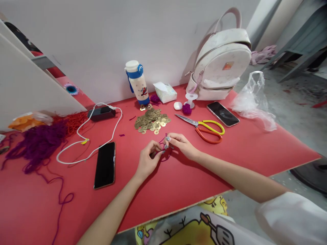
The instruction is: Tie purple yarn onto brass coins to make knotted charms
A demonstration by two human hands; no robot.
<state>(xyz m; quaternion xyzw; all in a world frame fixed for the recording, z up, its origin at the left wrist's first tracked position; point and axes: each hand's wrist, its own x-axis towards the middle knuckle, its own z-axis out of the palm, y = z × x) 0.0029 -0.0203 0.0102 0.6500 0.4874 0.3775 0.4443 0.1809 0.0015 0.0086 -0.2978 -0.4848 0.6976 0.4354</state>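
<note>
A thin purple cord (167,158) runs between my two hands, looping just above the red tabletop. My left hand (150,157) pinches one part of it between thumb and fingers. Fingertips of my right hand (180,144) are closed on the same cord, almost touching the left ones. Whether a coin sits on the cord is hidden by my fingers. Just beyond my hands lies a pile of brass-coloured coins (150,119), some with holes. To the right of the coins, scissors (204,127) with one yellow and one orange handle lie partly open.
A black phone (105,165), a white cable (88,156) and tangled purple yarn (42,141) lie left. Behind stand a bottle (138,81), a tissue pack (166,93), a white spool (191,98) and a backpack (222,64). Another phone (222,113) and a plastic bag (251,102) are right.
</note>
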